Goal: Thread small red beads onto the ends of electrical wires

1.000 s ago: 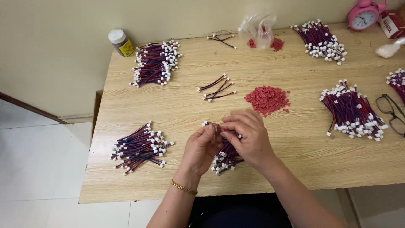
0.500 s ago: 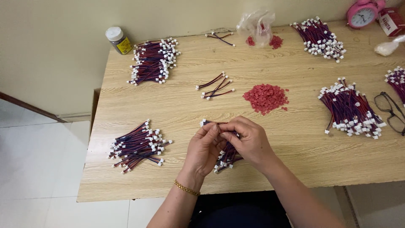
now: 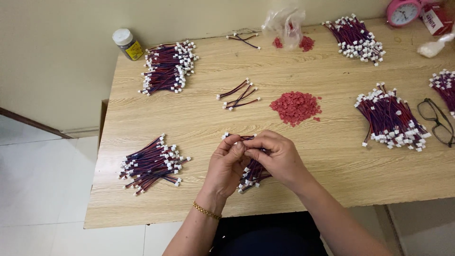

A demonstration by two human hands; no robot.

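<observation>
My left hand and my right hand meet over the near middle of a wooden table. Together they pinch a short red-and-dark wire lead with a white connector that sticks out to the left of my fingers. Under my palms lies a small bundle of the same leads, partly hidden by both hands. A gold bracelet circles my left wrist. A heap of small red plastic pieces lies just beyond my hands.
Bundles of wire leads lie at the near left, far left, far right and right. A few loose leads, a small jar, a plastic bag, spectacles and a pink clock are there too.
Both hands stay together in about the same spot on the wire lead, with only small finger movements. The view has shifted slightly.
</observation>
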